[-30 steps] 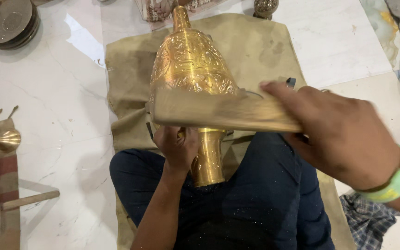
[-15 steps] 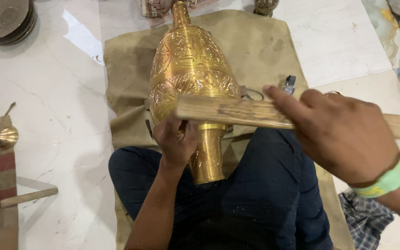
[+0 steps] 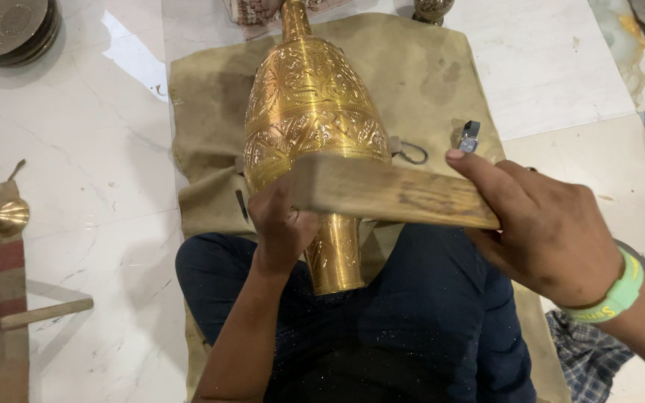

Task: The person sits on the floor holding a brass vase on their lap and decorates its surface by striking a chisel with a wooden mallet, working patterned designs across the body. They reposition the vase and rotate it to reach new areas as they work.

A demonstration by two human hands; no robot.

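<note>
Shifted leftward, flat wooden bat (image 3: 393, 195), gripped by right hand (image 3: 554, 231), meets engraved brass vase (image 3: 311, 127); left hand (image 3: 281, 224) clasps its neck; next stroke needs steady support.

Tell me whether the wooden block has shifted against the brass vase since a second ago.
Yes. The wooden block now crosses the brass vase lower, near its narrow stem, rather than over its engraved belly.

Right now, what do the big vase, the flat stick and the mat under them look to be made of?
Vase: likely brass, golden, shiny, engraved patterns. Stick in the right hand: wood, tan, dull, visible grain. Mat: coarse olive cloth, creased and stained, perhaps canvas.
</note>
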